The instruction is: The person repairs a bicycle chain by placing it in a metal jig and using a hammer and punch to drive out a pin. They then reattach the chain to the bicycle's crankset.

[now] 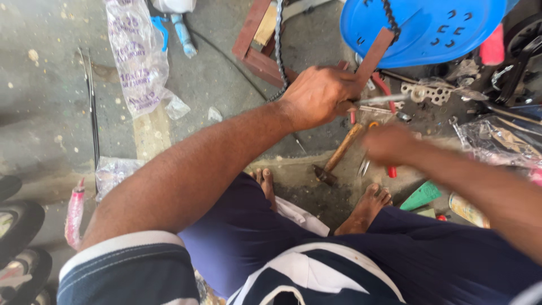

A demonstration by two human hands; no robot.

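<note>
I watched from the head camera as the left hand [317, 96] was closed in a fist around a thin grey metal rod [384, 100], which stuck out to the right of the knuckles, just above the wooden-handled hammer [339, 155] that lay on the grey concrete floor [45, 113]. The right hand [389, 144] was blurred, just right of the hammer's handle; I could not tell whether its fingers were spread or closed, nor whether it held anything. Red-handled pliers [389, 169] lay under that hand, beside the hammer's head. A dark chain [278, 51] ran up from the left wrist, above the hammer, past a reddish-brown metal frame [257, 51]. A blue plastic seat shell [423, 28] lay above and to the right of the hammer. Far left of the hammer lay a clear printed plastic bag [138, 56]; what was in it I could not make out. Another crumpled clear bag [497, 141] sat to the hammer's right, contents hidden. Bare feet [367, 206] rested just below the hammer.
</note>
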